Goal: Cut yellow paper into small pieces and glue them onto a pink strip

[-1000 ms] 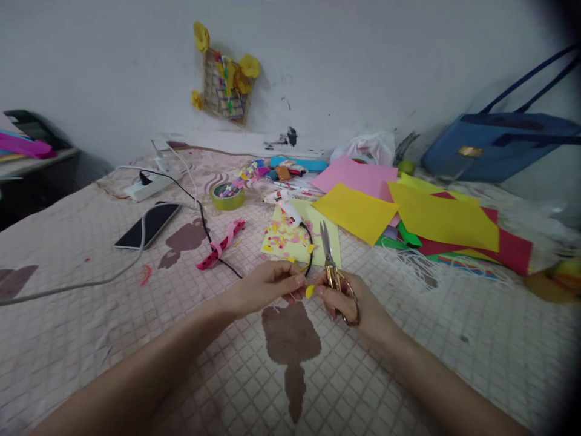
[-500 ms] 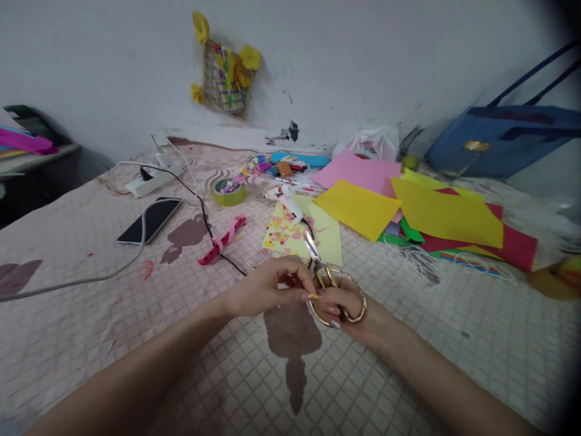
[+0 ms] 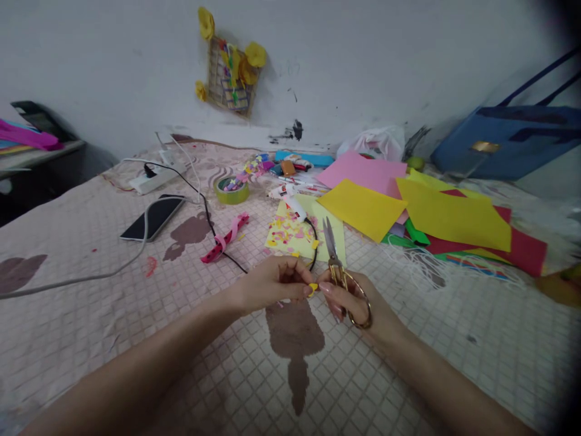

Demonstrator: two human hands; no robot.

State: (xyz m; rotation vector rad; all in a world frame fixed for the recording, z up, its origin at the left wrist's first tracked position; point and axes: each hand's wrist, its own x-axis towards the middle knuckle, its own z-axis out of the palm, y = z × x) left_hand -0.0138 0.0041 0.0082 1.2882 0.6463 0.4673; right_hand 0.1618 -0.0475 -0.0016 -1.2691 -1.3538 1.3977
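Observation:
Between the thumb and fingers of my left hand (image 3: 276,283) a small yellow paper piece (image 3: 313,289) is pinched. My right hand (image 3: 356,300) grips gold-handled scissors (image 3: 334,254), their blades pointing up and away from me. The right fingertips come close to the yellow piece; whether they touch it I cannot tell. Just beyond my hands lies a pale yellow sheet (image 3: 336,245) strewn with small pink and yellow scraps (image 3: 290,227). A white glue gun (image 3: 294,206) rests on its far part, with a black cord running down behind my left hand.
To the left are a pink ribbon-wrapped strip (image 3: 224,238), a phone (image 3: 154,218), a tape roll (image 3: 231,192) and a power strip (image 3: 157,180) with cables. On the right lie yellow sheets (image 3: 454,212), a pink sheet (image 3: 363,175) and tangled white string (image 3: 417,260). A blue bag (image 3: 512,145) stands behind.
My right hand has drawn slightly right, and the scissors have turned more upright, their blades now nearly together. The yellow piece stays in my left fingers. The view has shifted slightly.

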